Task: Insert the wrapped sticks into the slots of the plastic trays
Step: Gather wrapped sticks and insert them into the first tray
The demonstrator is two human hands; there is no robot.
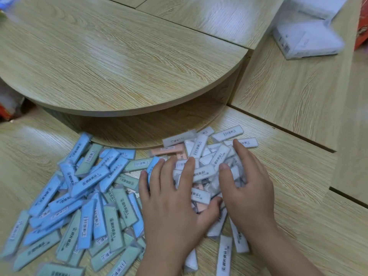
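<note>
A heap of blue and green wrapped sticks (83,198) covers the wooden floor at the lower left. Beside it on the right lies a smaller heap of white wrapped sticks (207,154), with a few pink sticks (169,150) mixed in. My left hand (171,202) rests palm down on the left side of the white heap, fingers spread. On the heap's right side is my right hand (249,188), fingers curved inward. Between the two hands the white sticks are cupped, and neither hand pinches a single stick. Blurred white plastic trays (306,38) lie far off at the upper right.
A low round wooden table (111,60) stands just behind the heaps, its curved edge overhanging the floor. Red packaging (361,26) shows at the right edge, and more red and white clutter (9,104) sits under the table's left side.
</note>
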